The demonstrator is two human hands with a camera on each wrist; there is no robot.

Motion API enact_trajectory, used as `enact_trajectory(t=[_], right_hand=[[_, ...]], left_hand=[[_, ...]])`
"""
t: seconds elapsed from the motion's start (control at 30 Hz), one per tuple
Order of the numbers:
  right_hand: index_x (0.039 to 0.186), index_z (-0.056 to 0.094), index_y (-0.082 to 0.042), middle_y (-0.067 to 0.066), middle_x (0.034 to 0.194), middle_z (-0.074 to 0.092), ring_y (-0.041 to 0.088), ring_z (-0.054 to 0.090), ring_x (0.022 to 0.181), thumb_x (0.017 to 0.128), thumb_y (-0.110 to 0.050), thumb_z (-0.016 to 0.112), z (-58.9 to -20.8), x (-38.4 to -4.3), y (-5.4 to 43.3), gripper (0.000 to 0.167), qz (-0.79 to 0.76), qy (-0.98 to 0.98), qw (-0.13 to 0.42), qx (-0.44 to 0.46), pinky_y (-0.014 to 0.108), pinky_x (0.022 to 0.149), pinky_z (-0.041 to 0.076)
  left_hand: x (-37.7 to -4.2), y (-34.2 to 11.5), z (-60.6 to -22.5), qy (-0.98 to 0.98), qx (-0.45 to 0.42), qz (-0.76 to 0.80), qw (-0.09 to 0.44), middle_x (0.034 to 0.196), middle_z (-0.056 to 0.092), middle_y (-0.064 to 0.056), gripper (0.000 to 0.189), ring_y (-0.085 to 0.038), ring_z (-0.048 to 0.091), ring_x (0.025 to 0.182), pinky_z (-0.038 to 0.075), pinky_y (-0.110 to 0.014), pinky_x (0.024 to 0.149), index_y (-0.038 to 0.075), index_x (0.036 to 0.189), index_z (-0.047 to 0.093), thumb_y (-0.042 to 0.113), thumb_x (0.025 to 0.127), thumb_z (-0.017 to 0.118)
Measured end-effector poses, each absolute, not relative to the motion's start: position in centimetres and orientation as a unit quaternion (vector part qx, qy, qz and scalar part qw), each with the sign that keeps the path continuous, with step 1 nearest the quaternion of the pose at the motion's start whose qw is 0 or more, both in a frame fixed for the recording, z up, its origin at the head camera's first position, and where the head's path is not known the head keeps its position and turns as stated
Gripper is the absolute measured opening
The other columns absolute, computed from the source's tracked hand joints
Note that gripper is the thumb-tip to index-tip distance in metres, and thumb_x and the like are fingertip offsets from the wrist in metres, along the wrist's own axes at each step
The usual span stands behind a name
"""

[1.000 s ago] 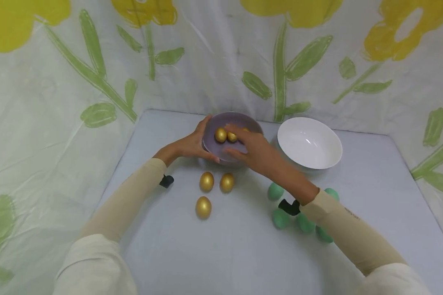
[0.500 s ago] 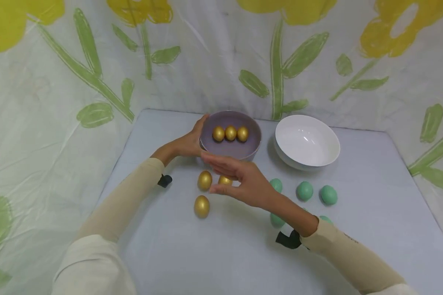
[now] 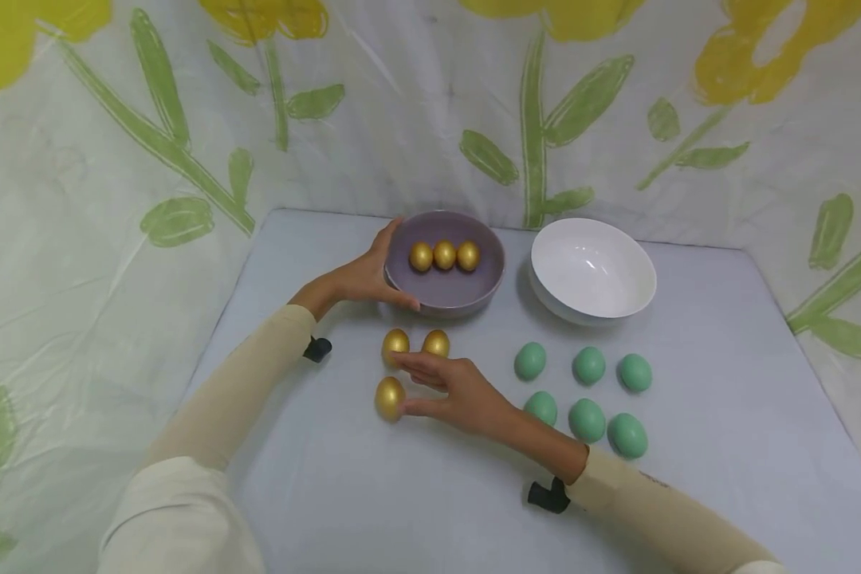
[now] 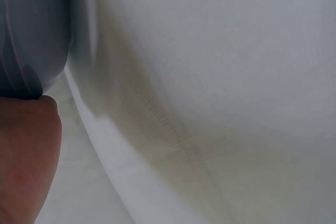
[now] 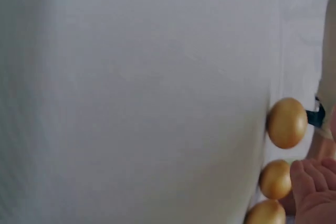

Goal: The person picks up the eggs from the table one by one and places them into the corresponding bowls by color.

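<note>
My left hand [image 3: 366, 279] holds the left side of a purple bowl [image 3: 445, 296], thumb along the front and fingers round the far left rim. The left wrist view catches the thumb against the bowl's wall [image 4: 31, 35]. Inside it, three golden eggs [image 3: 444, 255] sit in a row. Over the table, my right hand [image 3: 466, 399] reaches left with thumb and fingers parted, the thumb tip right at the nearest golden egg [image 3: 391, 399]. Its fingertips overlap the golden egg [image 3: 395, 343] behind that one. Another golden egg [image 3: 437, 342] lies just beyond the knuckles.
To the right of the purple bowl stands a white bowl [image 3: 591, 271] with nothing in it. Several green eggs [image 3: 587, 420] lie in two rows in front of it, beside my right forearm. A flowered curtain [image 3: 416, 119] borders the table's back and sides.
My right hand has come out of the purple bowl and moved toward me, down to the golden eggs on the table. The left hand keeps its hold on the bowl.
</note>
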State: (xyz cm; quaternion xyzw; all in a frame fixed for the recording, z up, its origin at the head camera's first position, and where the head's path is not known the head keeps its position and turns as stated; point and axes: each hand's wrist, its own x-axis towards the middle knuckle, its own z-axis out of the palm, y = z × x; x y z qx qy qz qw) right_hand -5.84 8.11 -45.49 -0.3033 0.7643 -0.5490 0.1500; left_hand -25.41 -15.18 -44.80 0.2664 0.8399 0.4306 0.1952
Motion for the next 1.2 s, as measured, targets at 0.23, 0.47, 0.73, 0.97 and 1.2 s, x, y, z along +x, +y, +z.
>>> enact_trajectory(t=[0.23,0.47,0.73,0.97,1.2], right_hand=[[0.152,0.057,-0.011,0.003,0.148,0.064,0.017,0.06,0.136,0.089,-0.025,0.088,-46.7,-5.6,7.4,0.071,-0.511,0.786,0.156,-0.311,0.028,0.11,0.048],[0.151,0.059,-0.015,-0.003,0.148,0.063,0.009,0.059,0.135,0.089,-0.024,0.087,-47.4,-5.8,6.9,0.069,-0.477,0.801,0.151,-0.328,0.026,0.11,0.048],[0.147,0.063,-0.017,-0.009,0.144,0.066,0.002,0.06,0.13,0.09,-0.029,0.087,-47.3,-5.7,7.0,0.063,-0.457,0.815,0.152,-0.323,0.023,0.107,0.049],[0.145,0.063,-0.017,-0.008,0.136,0.07,0.004,0.065,0.125,0.088,-0.021,0.089,-44.9,-5.7,7.5,0.062,-0.505,0.79,0.151,-0.315,0.028,0.102,0.054],[0.146,0.063,-0.009,0.003,0.141,0.068,0.015,0.067,0.126,0.089,-0.014,0.088,-40.1,-7.7,9.7,0.063,-0.546,0.771,0.086,-0.318,0.033,0.099,0.057]], left_hand=[[-25.6,-15.1,-44.9,0.838,0.259,0.434,0.205,0.175,-0.016,-0.005,0.15,-0.028,-0.003,0.162,0.009,-0.055,0.13,0.026,0.167,-0.02,0.028,0.076,0.098],[-25.6,-15.3,-44.9,0.84,0.257,0.433,0.203,0.175,-0.015,-0.003,0.151,-0.026,-0.002,0.162,0.01,-0.054,0.13,0.032,0.166,-0.02,0.029,0.074,0.099],[-25.2,-15.1,-44.5,0.837,0.259,0.437,0.204,0.175,-0.015,0.001,0.151,-0.023,-0.002,0.162,0.011,-0.052,0.13,0.036,0.166,-0.02,0.033,0.074,0.1],[-25.2,-15.2,-44.6,0.834,0.262,0.441,0.204,0.176,-0.014,0.002,0.15,-0.023,-0.001,0.162,0.012,-0.053,0.13,0.033,0.167,-0.018,0.038,0.074,0.099],[-25.4,-15.2,-44.7,0.833,0.27,0.439,0.201,0.176,-0.013,0.001,0.152,-0.024,0.001,0.162,0.012,-0.053,0.129,0.029,0.168,-0.017,0.045,0.072,0.099]])
